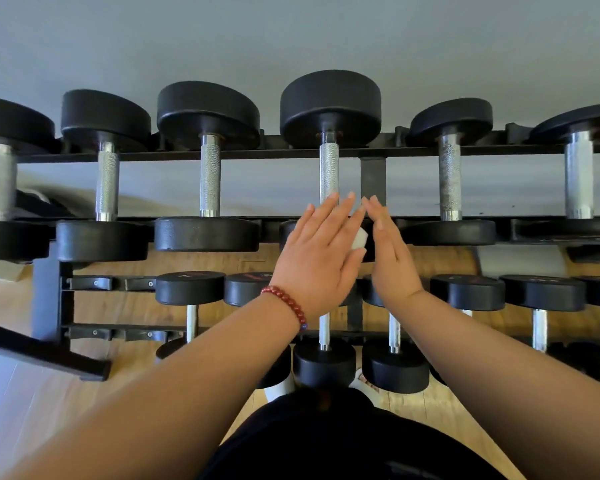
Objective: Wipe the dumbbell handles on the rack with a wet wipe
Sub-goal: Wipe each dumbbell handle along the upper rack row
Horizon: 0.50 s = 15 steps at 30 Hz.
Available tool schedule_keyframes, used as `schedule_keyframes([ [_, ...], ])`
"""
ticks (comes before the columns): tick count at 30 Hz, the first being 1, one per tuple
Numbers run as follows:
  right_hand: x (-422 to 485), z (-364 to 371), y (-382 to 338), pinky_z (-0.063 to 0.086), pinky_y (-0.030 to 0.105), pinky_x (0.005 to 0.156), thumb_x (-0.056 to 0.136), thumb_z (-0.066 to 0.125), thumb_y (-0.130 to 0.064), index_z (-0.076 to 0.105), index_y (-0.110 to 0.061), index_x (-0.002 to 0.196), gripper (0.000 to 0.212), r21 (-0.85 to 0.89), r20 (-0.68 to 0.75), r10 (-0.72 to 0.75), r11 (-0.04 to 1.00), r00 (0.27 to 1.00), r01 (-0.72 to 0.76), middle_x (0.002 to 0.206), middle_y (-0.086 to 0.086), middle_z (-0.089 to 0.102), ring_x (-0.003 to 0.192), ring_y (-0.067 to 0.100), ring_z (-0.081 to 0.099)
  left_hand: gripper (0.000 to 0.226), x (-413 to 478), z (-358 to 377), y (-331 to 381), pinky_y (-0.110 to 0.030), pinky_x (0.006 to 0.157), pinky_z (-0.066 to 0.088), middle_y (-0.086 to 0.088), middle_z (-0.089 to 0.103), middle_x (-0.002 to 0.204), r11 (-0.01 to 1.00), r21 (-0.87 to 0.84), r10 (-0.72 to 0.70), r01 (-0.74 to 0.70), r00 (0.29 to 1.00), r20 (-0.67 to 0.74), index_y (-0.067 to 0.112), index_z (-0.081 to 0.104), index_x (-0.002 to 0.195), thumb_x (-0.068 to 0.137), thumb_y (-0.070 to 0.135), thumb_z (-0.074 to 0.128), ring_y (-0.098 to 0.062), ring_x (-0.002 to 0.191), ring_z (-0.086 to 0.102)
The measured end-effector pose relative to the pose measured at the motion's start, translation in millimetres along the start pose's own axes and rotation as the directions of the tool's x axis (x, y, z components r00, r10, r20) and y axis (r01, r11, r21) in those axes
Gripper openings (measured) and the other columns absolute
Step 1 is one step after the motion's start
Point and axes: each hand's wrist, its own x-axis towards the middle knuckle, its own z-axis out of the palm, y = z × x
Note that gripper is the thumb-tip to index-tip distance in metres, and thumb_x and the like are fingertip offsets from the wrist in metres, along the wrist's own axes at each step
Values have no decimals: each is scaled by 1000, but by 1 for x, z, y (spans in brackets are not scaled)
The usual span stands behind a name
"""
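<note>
Two rows of dumbbells sit on the black rack (274, 154) in front of you, six across the upper row and smaller ones below. Your hands are raised together in front of the fourth dumbbell (329, 102) of the upper row, covering its near weight. Your left hand (317, 251) is flat, its fingers straight and close together, the back turned toward you, with a red bead bracelet (286, 303) at the wrist. Your right hand (390, 258) stands edge-on beside it, fingers also straight, and the fingertips of the two lean in until they nearly touch. The wet wipe (359, 239) is a small white wad showing in the gap between the two palms; you cannot tell which hand carries it. It lies just below the bare part of that dumbbell's ridged metal handle (328, 168) and does not touch it. Your left fingertips overlap the lower end of that handle. A dark upright post (373, 178) of the rack stands just right of the handle. Behind the rack is a grey wall (291, 36), and beneath it a wooden floor (49, 393).
</note>
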Motion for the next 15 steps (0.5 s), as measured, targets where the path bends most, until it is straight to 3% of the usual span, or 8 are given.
schedule_keyframes([
  [2, -1, -1, 1, 11, 16, 117, 107, 25, -24, 37, -37, 135, 33, -26, 19, -20, 999, 1000, 20, 155, -14, 23, 146, 2, 11, 59, 2, 7, 4, -38, 120, 5, -6, 31, 157, 995, 79, -57, 56, 998, 6, 14, 31, 150, 99, 43, 26, -22, 147, 20],
  [4, 0, -2, 2, 10, 10, 114, 107, 26, -23, 35, -38, 135, 33, -30, 32, -21, 999, 999, 22, 156, -14, 21, 145, -1, 9, 56, 0, 12, 6, -39, 120, 10, -7, 37, 154, 992, 49, -117, 119, 992, -47, 13, 35, 148, 99, 40, 29, -22, 145, 26],
  [7, 1, -4, 6, 5, 22, 118, 106, 28, -24, 31, -35, 142, 37, -125, 38, -45, 991, 998, 49, 157, -14, 16, 147, 2, 4, 54, -4, 13, 2, -35, 121, 8, -8, 37, 153, 958, -120, -276, 260, 952, -135, 8, 36, 147, 100, 33, 26, -20, 145, 25],
  [11, 9, -2, 3, -1, 17, 115, 102, 24, -36, 28, -25, 150, 49, -319, 65, -162, 932, 985, 174, 154, -17, 8, 148, 7, -5, 56, -3, 14, 12, -32, 121, 6, -9, 26, 158, 900, -245, -394, 360, 913, -108, 5, 27, 150, 101, 32, 27, -20, 147, 15],
  [15, 15, 3, 4, 4, 26, 118, 101, 22, -38, 33, -28, 147, 48, -350, 50, -188, 916, 981, 194, 159, -8, 17, 149, 11, 1, 56, 2, 15, 9, -33, 118, 18, -10, 39, 148, 851, -284, -495, 442, 856, -150, 6, 34, 146, 101, 39, 28, -21, 139, 29],
])
